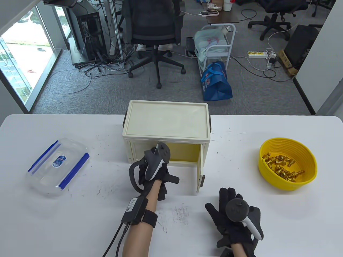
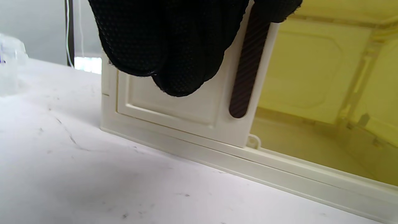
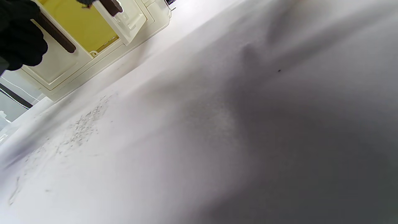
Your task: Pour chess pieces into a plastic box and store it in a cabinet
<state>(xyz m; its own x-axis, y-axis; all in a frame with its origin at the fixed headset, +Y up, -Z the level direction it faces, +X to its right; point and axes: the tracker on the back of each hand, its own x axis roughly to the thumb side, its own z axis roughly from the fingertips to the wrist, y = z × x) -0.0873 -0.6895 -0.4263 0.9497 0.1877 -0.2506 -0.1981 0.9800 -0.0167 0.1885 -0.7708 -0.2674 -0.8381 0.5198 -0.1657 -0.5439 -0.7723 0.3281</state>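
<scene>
The cream cabinet [image 1: 166, 123] stands mid-table. Its right door [image 1: 199, 171] is swung open toward me; its left door [image 2: 174, 105] is closed. My left hand [image 1: 160, 167] is at the left door, fingers [image 2: 174, 46] bunched over the panel and onto the top of its brown handle [image 2: 245, 87]. My right hand [image 1: 230, 214] lies flat and open on the table, holding nothing. The clear plastic box [image 1: 57, 167] with a blue-clipped lid sits at the left. Gold chess pieces [image 1: 284, 167] lie in a yellow bowl [image 1: 305, 184] at the right.
The cabinet's yellow inside [image 2: 311, 77] shows nothing in it. In the right wrist view the cabinet [image 3: 62, 62] is at the upper left and scuffed white table [image 3: 217, 124] fills the rest. Beyond the table's far edge are an office chair [image 1: 154, 26] and a blue bag [image 1: 215, 81].
</scene>
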